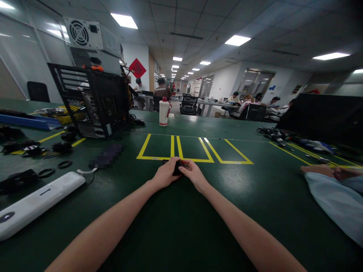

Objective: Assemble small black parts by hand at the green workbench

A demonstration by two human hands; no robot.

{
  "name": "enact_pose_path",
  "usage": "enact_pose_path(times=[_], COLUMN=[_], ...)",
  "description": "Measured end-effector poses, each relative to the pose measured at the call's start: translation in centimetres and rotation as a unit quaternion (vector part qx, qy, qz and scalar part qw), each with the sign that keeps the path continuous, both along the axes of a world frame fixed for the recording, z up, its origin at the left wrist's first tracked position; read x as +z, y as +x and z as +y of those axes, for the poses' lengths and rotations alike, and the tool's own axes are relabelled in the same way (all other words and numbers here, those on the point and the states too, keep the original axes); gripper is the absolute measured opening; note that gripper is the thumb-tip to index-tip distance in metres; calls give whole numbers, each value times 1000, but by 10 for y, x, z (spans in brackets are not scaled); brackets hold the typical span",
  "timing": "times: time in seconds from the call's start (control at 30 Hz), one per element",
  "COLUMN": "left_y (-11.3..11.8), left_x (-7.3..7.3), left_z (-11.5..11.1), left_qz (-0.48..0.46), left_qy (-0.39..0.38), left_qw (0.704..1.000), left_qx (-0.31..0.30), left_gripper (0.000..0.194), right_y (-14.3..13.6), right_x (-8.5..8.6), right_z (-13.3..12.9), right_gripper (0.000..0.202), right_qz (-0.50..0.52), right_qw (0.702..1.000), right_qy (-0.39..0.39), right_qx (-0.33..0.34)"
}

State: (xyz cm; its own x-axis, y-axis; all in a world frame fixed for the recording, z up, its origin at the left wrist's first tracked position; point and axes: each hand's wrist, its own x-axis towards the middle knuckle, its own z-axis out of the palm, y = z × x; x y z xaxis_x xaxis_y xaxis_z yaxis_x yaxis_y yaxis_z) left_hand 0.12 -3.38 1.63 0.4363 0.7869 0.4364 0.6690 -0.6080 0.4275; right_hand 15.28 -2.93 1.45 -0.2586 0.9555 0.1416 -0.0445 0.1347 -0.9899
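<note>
Both hands meet over the green tabletop (181,226), just in front of the yellow tape outlines (195,160). Between them is a small black object (177,168), largely covered by fingers, so its kind cannot be made out. My left hand (166,174) is closed over its top and left side. On the other side, my right hand (194,174) grips its right edge between thumb and fingers. Whether the object touches the table is hidden.
At the left stands a black computer case (99,102) with power supplies (90,37) on top. A white device (42,202) and black rings (64,164) lie nearer. A tumbler (163,111) stands behind. At right are a co-worker's sleeve (331,200) and dark parts (273,134).
</note>
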Motion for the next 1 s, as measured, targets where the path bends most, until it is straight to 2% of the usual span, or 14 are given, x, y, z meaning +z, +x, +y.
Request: enact_pose_path(times=[0.3, 0.47, 0.6, 0.73, 0.83, 1.0], left_y=[0, 0, 0, -1, -1, -1], left_x=[-1, 0, 2, 4, 6, 6], left_z=[1, 1, 0, -2, -3, -3], left_qz=[-1, -2, -2, -1, 1, -1], left_qy=[11, 4, -1, -7, -4, 0], left_qw=[1000, 1000, 1000, 1000, 1000, 1000], left_qx=[-3, -1, -3, -2, -5, -6], left_gripper=[52, 53, 52, 51, 51, 52], right_y=[3, 1, 0, 2, 2, 0], right_x=[3, 4, 4, 4, 5, 3], right_z=[-2, -6, -5, -4, -4, -5], right_gripper=[36, 24, 29, 31, 32, 26], right_qz=[36, 19, 4, -16, 0, -2], right_qw=[998, 999, 1000, 999, 999, 1000], right_qy=[-7, 14, 3, -17, -5, 19], right_qx=[44, 22, 3, 23, 39, 17])
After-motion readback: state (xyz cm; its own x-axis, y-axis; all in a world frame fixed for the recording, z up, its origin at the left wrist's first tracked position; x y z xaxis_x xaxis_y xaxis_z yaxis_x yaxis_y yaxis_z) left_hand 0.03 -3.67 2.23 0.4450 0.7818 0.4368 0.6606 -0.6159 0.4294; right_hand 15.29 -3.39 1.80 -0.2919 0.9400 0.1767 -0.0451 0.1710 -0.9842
